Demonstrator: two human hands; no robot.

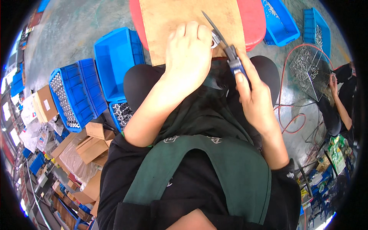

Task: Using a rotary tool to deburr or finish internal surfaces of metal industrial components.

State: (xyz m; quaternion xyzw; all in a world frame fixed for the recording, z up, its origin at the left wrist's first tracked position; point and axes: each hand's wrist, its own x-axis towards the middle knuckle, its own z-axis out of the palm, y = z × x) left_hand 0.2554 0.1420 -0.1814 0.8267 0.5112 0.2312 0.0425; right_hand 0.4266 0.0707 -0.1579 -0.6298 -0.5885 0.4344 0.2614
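My left hand (188,53) lies over a tan board on a red seat between my knees, its fingers curled down. It is closed on a small shiny metal fitting (215,40), which shows only beside its right edge; the rest is hidden. In my right hand (251,90) is a hand tool with a long, dark, pointed blade (215,29) and a dark handle with blue on it. The blade slants up to the left across the metal fitting, touching or very close to it. The tan board (161,23) reaches forward under both.
A blue bin (115,48) stands left of my knee, beside a blue crate of metal fittings (63,101). Cardboard boxes (92,145) lie lower left. At right, another person's hand (333,82) is by a wire basket (306,71) of metal parts; a red hose (281,84) loops nearby.
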